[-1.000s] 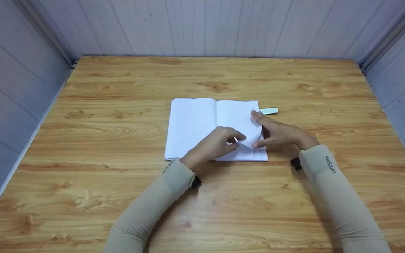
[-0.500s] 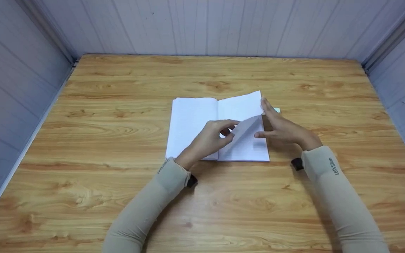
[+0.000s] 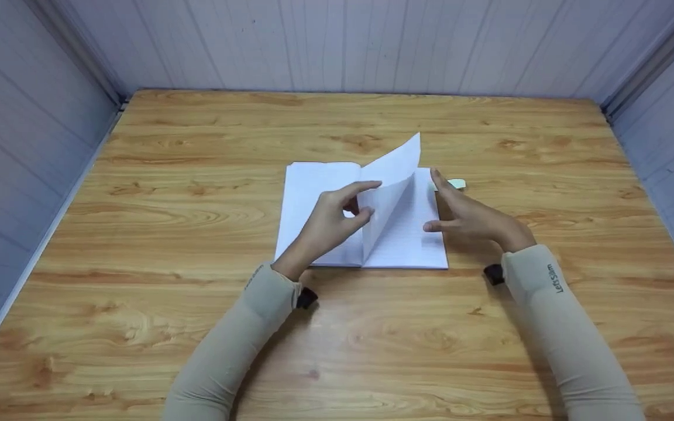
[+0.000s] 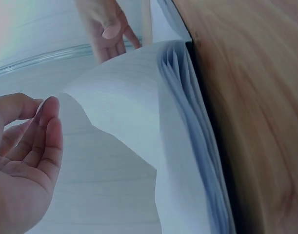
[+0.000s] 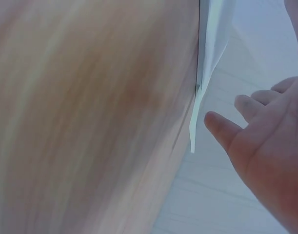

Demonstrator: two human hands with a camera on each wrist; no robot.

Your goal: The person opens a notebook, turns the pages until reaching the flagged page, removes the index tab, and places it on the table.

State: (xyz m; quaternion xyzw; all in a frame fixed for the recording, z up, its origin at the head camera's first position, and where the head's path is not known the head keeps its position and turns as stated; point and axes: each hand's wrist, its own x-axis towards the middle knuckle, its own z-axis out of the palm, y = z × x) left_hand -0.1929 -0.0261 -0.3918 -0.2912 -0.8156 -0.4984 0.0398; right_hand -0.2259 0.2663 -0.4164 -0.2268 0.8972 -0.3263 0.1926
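Note:
An open notebook (image 3: 313, 202) with faintly lined white pages lies mid-table in the head view. One page (image 3: 396, 159) stands lifted and curved from the right side, leaning toward the spine. My left hand (image 3: 332, 221) pinches that page's edge between thumb and fingertips; the left wrist view shows the paper (image 4: 122, 105) stretching away from the pinch. At the notebook's right edge, my right hand (image 3: 474, 216) has its fingers extended and thumb spread, holding nothing. The right wrist view has these straight fingers (image 5: 224, 129) beside a pale green strip (image 5: 193, 129) sticking out from the notebook.
A wood-grain table (image 3: 196, 327) surrounds the notebook. Pale panelled walls (image 3: 337, 47) rise behind it and at both sides. Black wrist devices (image 3: 308, 298) sit under both beige sleeves (image 3: 231, 345).
The left hand has drawn the page up and leftward, from a bent lower corner to a raised curve. The right hand's fingers have come away from the page, staying near the right edge.

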